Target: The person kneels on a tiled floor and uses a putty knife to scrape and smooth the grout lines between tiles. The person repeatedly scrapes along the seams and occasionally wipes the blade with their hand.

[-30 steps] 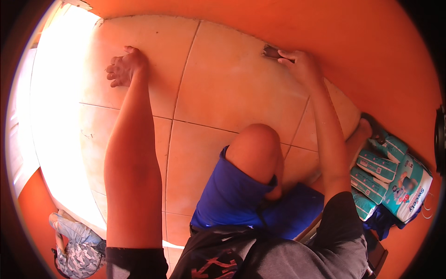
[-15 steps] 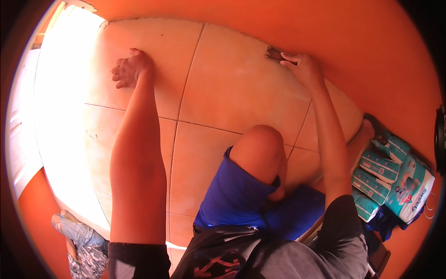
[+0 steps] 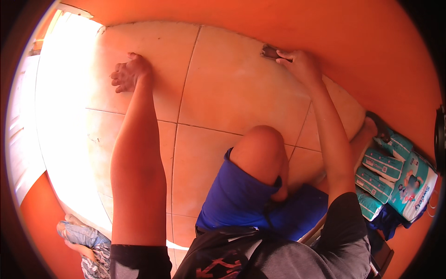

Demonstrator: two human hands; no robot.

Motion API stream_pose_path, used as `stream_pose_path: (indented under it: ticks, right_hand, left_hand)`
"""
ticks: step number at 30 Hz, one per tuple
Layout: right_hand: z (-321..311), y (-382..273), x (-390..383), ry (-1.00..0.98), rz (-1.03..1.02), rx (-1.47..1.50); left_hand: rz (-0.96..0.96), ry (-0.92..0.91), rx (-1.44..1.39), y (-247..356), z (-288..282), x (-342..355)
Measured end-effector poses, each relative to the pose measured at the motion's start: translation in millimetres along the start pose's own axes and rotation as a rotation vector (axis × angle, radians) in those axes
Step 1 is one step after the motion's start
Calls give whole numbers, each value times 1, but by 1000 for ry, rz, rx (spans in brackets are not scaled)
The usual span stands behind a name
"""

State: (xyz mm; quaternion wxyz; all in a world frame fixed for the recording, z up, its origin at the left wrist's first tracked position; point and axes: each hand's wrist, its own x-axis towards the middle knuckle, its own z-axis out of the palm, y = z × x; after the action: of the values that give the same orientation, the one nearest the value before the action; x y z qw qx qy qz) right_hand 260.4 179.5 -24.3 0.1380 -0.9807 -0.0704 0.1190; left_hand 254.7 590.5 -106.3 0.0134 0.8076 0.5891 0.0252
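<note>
My right hand grips a dark brown, flat, narrow object low against the foot of the orange wall. Its far end points left over the floor, and my fingers cover the rest, so I cannot make out its exact kind. My left hand rests on the tiled floor near the bright doorway, fingers apart, with nothing in it. Small dark specks lie on the tiles beyond that hand.
Teal and white plastic-wrapped packs are piled by the wall at right, close to my foot. Glaring light floods in at the left. Another person in jeans is partly visible at lower left. My bent knee stands between my arms.
My right hand and the brown object have shifted slightly to the left along the wall's foot. My left hand stays planted on the floor. The person at lower left has changed posture a little.
</note>
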Motion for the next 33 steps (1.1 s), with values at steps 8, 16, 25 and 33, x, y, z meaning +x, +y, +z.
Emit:
stream_pose_path:
  ticks: [8, 16, 25, 33]
  right_hand:
    - [4, -2, 4, 0, -52, 22]
    - [-6, 11, -6, 18, -88, -35]
    - [14, -2, 4, 99, -158, -2]
    - [16, 13, -13, 144, -62, 294]
  left_hand:
    - [16, -10, -17, 1, -3, 1]
    - [1, -25, 10, 2, -2, 0]
    - [-10, 20, 1, 1, 1, 1]
    - [-1, -1, -25, -1, 2, 2]
